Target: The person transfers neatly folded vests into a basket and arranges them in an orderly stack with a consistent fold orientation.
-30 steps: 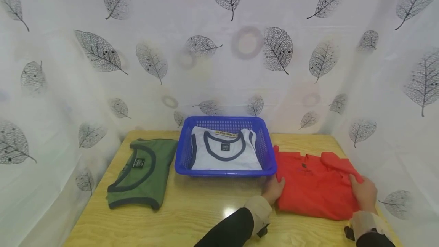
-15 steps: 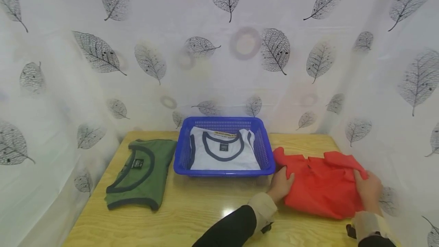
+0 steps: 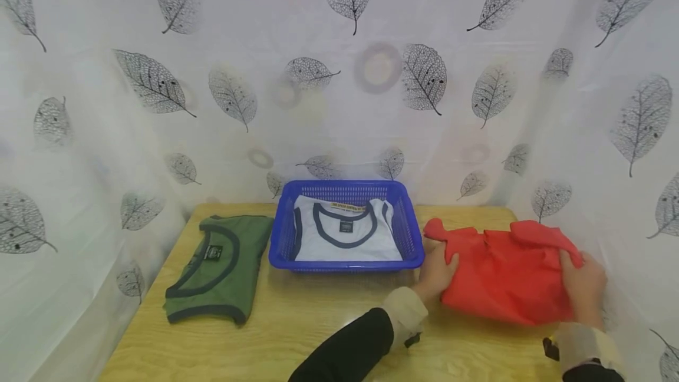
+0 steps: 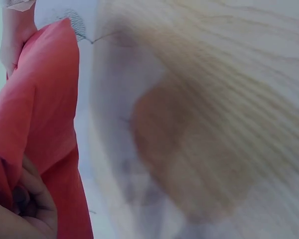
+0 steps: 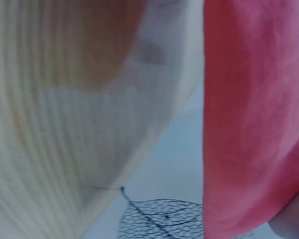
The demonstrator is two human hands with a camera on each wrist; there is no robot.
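Note:
Both hands hold a folded red shirt (image 3: 504, 276) at the right of the table, gripping it by its two sides. The left hand (image 3: 437, 270) pinches its left edge, thumb in front, close to the basket's right corner. On the opposite edge the right hand (image 3: 585, 287) grips the cloth. The shirt hangs with its lower edge raised off the table. In the left wrist view the left hand (image 4: 37, 204) has its fingers curled round the red fabric. The right wrist view shows the shirt's side (image 5: 254, 119) and only a bit of hand.
Beside the shirt, a blue plastic basket (image 3: 347, 266) holds a folded white shirt (image 3: 347, 246) with dark trim. A folded green shirt (image 3: 241, 270) lies on the left of the wooden table (image 3: 297, 329). A leaf-patterned curtain (image 3: 339, 117) surrounds the back and sides.
The red shirt has risen from the table and shifted slightly right, carried by both hands. The basket and the green shirt stay where they were.

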